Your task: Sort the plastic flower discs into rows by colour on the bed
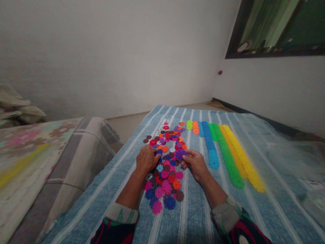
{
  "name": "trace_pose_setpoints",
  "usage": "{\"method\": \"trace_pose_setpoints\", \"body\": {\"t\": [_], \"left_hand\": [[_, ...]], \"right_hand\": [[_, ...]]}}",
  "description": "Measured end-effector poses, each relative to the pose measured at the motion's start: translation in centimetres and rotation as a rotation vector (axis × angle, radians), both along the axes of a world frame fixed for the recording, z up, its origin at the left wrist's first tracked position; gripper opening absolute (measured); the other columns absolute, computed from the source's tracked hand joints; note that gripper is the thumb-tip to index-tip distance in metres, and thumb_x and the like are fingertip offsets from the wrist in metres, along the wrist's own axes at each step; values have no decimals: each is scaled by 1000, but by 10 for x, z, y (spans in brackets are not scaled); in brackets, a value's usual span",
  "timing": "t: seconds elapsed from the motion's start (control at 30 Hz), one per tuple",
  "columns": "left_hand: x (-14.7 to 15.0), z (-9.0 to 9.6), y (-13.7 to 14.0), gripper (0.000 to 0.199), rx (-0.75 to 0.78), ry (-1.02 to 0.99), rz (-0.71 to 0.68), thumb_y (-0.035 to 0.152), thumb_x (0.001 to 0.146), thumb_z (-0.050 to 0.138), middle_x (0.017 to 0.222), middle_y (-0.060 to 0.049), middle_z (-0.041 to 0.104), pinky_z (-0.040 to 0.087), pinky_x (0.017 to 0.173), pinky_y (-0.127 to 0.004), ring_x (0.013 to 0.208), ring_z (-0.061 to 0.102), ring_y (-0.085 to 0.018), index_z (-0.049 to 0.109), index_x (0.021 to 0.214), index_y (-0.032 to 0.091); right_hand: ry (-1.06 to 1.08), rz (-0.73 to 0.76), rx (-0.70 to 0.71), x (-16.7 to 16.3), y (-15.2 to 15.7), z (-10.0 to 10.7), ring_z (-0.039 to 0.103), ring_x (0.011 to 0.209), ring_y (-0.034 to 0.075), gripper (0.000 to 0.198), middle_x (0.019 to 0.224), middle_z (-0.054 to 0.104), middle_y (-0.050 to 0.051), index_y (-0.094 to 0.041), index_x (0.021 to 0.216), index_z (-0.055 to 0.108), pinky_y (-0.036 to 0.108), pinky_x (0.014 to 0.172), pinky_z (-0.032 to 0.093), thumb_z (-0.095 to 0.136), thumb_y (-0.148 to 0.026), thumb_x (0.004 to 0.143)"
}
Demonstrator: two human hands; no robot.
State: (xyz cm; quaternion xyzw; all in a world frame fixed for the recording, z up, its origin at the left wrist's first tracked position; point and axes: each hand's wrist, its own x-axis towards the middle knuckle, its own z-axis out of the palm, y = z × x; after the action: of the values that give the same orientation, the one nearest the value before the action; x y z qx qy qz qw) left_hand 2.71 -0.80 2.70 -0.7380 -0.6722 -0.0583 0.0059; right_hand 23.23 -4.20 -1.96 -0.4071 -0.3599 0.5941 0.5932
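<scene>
A loose pile of colourful snowflake discs (166, 187) lies on the blue striped cloth, in pink, red, orange, brown and dark blue. My right hand (195, 163) pinches a purple snowflake disc (180, 155) at the pile's right edge. On the left side, my left hand (147, 158) rests at the pile with its fingers curled at a dark blue snowflake disc (159, 151). Its fingertips are partly hidden, so I cannot tell whether that disc is gripped or only touched.
Overlapping rows of sorted discs lie to the right: a yellow row (245, 161), a green row (227, 157) and a blue row (208, 137). Clear plastic bags (291, 166) sit at the far right. A cloth-covered surface (76, 152) stands at the left, across a gap.
</scene>
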Motion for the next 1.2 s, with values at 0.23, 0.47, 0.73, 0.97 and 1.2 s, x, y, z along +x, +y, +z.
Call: {"method": "trace_pose_setpoints", "body": {"t": [0.23,0.47,0.73,0.97,1.2], "left_hand": [[-3,-6,7,17,-33,-117,-20,31,83,55,100,-7,64,44,81,-29,101,58,-22,66,87,19],[-4,-5,6,16,-57,-116,-26,30,85,52,103,-5,66,43,83,-29,103,58,-21,64,90,21],[-5,0,1,22,-86,-95,-45,30,87,49,104,-7,64,43,85,-30,107,58,-22,68,94,22],[-7,-2,1,25,-115,-113,-42,28,88,51,110,-7,64,42,89,-30,109,57,-22,68,105,21],[-11,-5,2,21,-119,-137,-79,29,88,50,106,-7,64,43,86,-30,105,58,-22,67,98,21]], "right_hand": [[-73,-22,-3,-5,-1,0,54,37,11,35,48,65,1,-13,84,65,19,38,42,76,-34,58],[-294,-106,146,13,33,25,57,43,13,25,52,65,-1,-15,83,67,22,42,44,68,-30,63],[-1139,-279,117,72,137,66,65,54,12,26,71,72,2,-15,94,73,20,52,49,59,-13,72],[-1393,-230,95,83,182,59,69,79,19,21,79,75,7,-15,83,77,25,70,50,67,-6,67],[-1563,-139,96,73,201,54,69,85,20,20,84,76,7,-17,87,79,23,75,49,71,-14,69]]}}
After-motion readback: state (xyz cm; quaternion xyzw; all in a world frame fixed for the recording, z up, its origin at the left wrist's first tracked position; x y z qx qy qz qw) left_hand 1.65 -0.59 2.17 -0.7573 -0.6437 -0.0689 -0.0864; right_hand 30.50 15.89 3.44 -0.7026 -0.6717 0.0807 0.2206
